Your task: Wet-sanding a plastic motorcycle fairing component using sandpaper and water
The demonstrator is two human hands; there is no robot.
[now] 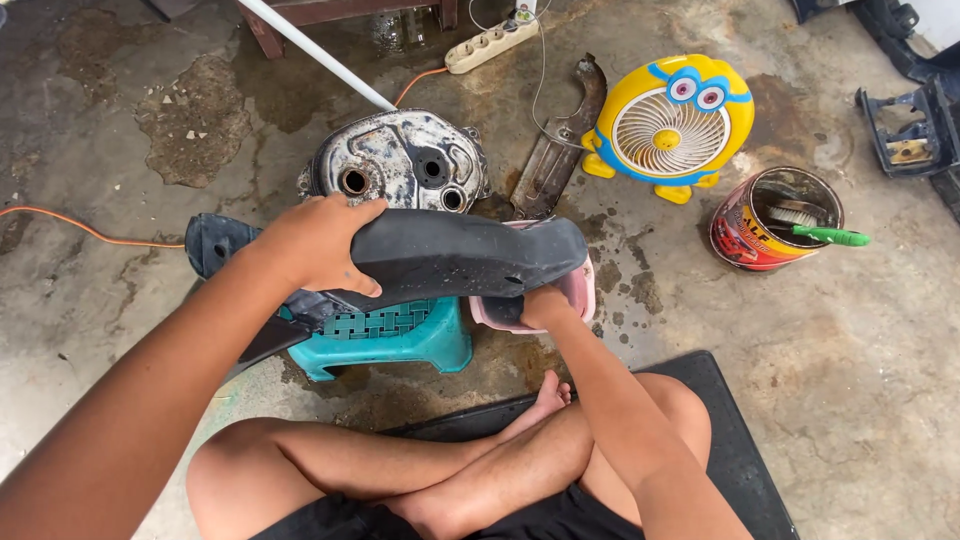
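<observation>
I sit cross-legged on a black mat [735, 440]. My left hand [315, 245] grips the top edge of a long black curved plastic panel [450, 255], which lies across a teal plastic stool [390, 340]. My right hand [543, 305] is tucked under the panel's right end, inside a pink plastic basin [580, 285]; its fingers are hidden, so what it holds cannot be seen. The panel's left end [215, 240] sticks out past my forearm.
A worn metal tank [400, 160] lies beyond the panel. A yellow cartoon desk fan [670, 120], a paint can [765, 235] with a green-handled brush, a curved metal piece [560, 140], a power strip [490, 45] and an orange cable [70, 225] lie on the stained concrete.
</observation>
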